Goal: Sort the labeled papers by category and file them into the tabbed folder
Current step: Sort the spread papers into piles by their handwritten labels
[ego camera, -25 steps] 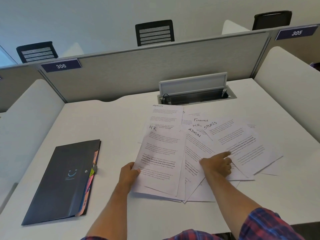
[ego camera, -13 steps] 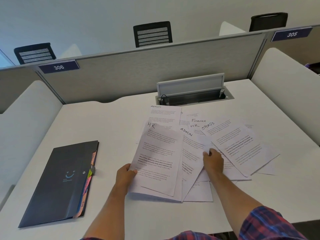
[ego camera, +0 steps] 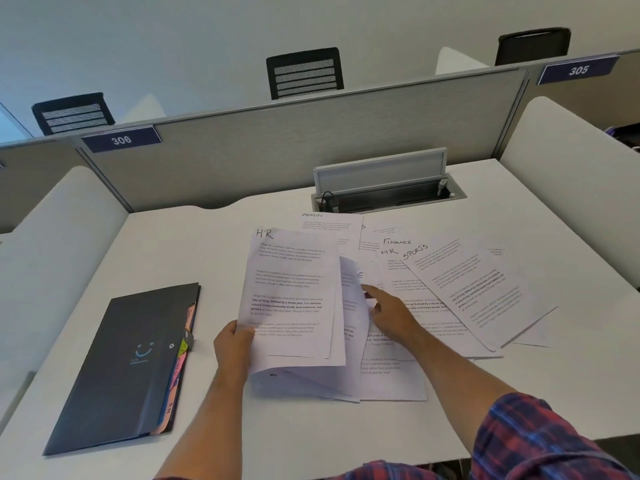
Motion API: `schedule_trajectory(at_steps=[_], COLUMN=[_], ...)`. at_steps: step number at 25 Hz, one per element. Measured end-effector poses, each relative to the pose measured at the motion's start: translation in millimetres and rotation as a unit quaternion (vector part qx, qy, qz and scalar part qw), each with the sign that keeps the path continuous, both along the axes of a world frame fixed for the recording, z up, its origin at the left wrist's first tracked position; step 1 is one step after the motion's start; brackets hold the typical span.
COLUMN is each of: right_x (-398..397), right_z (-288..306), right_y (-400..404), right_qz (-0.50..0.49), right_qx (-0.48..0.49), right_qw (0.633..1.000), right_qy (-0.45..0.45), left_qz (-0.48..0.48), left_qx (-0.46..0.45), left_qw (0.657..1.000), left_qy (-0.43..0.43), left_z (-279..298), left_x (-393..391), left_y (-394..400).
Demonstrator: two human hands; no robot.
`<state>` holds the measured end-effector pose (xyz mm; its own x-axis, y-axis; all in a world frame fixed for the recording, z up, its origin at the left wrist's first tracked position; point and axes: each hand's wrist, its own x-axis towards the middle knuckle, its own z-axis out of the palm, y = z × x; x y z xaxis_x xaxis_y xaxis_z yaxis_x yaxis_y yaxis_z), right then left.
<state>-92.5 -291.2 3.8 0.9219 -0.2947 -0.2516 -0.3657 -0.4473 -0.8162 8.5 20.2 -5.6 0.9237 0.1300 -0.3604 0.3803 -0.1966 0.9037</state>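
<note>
My left hand [ego camera: 232,348] grips a small sheaf of papers [ego camera: 294,296] by its lower left edge, thumb on the front and fingers curled behind, lifting the sheets so they tilt up off the desk [ego camera: 173,251]. The top sheet of that sheaf is headed "HR" in handwriting. My right hand [ego camera: 389,315] lies just beside the sheaf, forefinger stretched out and touching the loose pages under it; the other fingers look loosely bent, and I cannot tell whether they pinch a sheet. Further right, more sheets [ego camera: 478,289] lie fanned flat and overlapping on the desk, with "SPORTS", "HR" and "FINANCE" readable at their tops, and one headed "ADMIN" [ego camera: 332,223] pokes out behind the lifted sheaf. The dark folder [ego camera: 117,368] lies closed on the desk well to the left of the papers, coloured tabs showing along its right edge, nothing touching it. Behind the papers a cable box [ego camera: 388,192] is set into the desk with its lid raised. A grey partition [ego camera: 277,150] carries the plates "306" and "305", and black chair backs [ego camera: 304,72] show above it.
</note>
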Motion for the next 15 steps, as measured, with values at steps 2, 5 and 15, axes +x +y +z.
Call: schedule_trajectory(at_steps=[2,5,15], right_x=[-2,-9,-22], right_z=[-2,-8,-19], right_y=[-2,-7,-20], right_qz=[0.049,0.013,-0.165], right_qx=[-0.081,-0.322,-0.421], right_qw=[0.995,0.943,0.87], right_qy=[0.027,0.085,0.197], left_qz=[0.025,0.035,-0.074], left_qx=[0.006,0.011,0.065], left_qw=[1.0,0.999,0.995], left_qy=[-0.013,-0.02,0.019], left_z=[2,6,1], left_x=[2,3,-5], left_y=[2,2,-14])
